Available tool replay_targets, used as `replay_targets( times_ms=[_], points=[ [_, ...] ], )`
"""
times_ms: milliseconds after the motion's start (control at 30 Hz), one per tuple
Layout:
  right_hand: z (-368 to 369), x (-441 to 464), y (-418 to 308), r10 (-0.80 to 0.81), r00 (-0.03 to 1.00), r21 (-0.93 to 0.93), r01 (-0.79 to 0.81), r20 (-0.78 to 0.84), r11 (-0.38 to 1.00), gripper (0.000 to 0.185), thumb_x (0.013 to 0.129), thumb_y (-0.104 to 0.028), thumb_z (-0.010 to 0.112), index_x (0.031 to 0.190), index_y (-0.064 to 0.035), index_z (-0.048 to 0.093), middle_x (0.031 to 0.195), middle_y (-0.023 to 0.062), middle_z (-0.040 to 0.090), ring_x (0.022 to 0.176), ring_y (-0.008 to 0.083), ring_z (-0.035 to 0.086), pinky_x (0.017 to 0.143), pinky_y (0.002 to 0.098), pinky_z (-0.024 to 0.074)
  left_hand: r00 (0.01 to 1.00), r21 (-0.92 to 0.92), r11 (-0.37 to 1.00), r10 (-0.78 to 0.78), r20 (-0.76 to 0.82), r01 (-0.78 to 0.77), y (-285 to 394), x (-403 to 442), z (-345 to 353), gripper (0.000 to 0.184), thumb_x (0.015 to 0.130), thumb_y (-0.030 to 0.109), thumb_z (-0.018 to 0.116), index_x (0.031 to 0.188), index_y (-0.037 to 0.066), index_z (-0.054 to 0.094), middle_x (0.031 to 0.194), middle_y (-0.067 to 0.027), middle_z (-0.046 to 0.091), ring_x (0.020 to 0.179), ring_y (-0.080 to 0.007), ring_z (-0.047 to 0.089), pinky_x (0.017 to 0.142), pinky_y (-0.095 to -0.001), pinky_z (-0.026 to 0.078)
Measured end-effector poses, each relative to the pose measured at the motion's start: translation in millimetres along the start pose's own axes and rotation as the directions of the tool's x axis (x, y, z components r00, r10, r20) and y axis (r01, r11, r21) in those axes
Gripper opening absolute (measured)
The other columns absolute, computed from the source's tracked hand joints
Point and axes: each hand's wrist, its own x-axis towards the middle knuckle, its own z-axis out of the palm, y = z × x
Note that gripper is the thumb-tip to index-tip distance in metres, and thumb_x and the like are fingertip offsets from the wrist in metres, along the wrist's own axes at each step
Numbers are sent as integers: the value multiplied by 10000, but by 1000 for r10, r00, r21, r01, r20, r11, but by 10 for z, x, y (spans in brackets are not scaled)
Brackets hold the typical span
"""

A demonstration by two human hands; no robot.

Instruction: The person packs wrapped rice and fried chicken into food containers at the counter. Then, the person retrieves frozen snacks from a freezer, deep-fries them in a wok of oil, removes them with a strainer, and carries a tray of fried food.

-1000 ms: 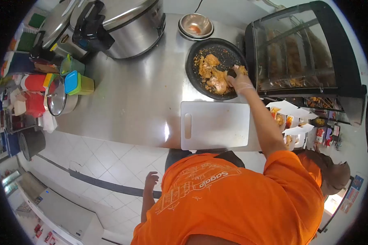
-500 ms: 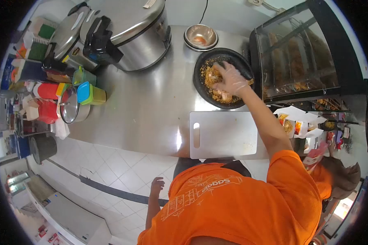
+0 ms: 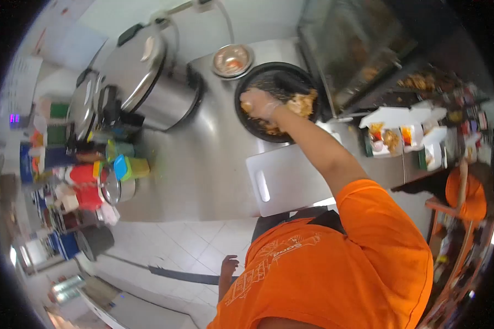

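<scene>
Head view: right hand (image 3: 259, 104) now over left side of black dish (image 3: 275, 67).

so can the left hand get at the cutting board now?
Probably yes: the left hand hangs low, and the cutting board lies at the near edge of the counter, its slotted end uncovered. The right arm crosses only its other end.

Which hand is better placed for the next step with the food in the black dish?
Right, I think: the right hand is over the black dish, while the left hand hangs low, away from the counter.
</scene>
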Motion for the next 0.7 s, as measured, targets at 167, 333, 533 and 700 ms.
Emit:
replay_targets(
  times_ms=[167, 333, 533, 700],
  points=[
    [-104, -1145, -41, 196, 918, 622, 66, -344, 780, 512, 695, -155, 801, 1170, -99, 618, 1125, 132, 629, 1075, 248, 610, 955, 389, 502, 779, 602, 534, 571, 261, -594, 36, 210, -44, 329, 871, 59, 693, 1195, 26, 646, 862, -57, 732, 762, -123, 662, 638, -297, 535],
    [-156, -3050, 658, 572, 772, 903, 6, -278, 431, 545, 724, -117, 815, 1231, -86, 617, 1076, 70, 675, 1085, 206, 632, 953, 355, 519, 968, 60, 973, 215, 125, -224, 85, 614, 352, 295, 941, 23, 638, 1233, -14, 605, 903, -97, 734, 747, -119, 653, 672, -302, 541],
    [-1360, -4356, 2604, 825, -183, 842, -39, -535, 538, 603, 762, -151, 821, 1257, -1, 509, 1009, 100, 646, 915, 198, 638, 772, 337, 556, 953, 120, 954, 252, 166, -273, 913, 726, 933, 294, 942, 16, 627, 1234, -14, 602, 910, -100, 736, 750, -123, 653, 673, -304, 541],
    [-1411, -4282, 3076, 771, -443, 888, -186, -457, 420, 551, 804, -145, 783, 1252, 14, 503, 1055, 149, 622, 1015, 253, 628, 893, 370, 544, 940, 78, 945, 302, 156, -317, 1372, 638, 1163, 294, 943, 11, 617, 1236, -13, 599, 915, -101, 738, 752, -125, 653, 674, -306, 540]
  ],
)
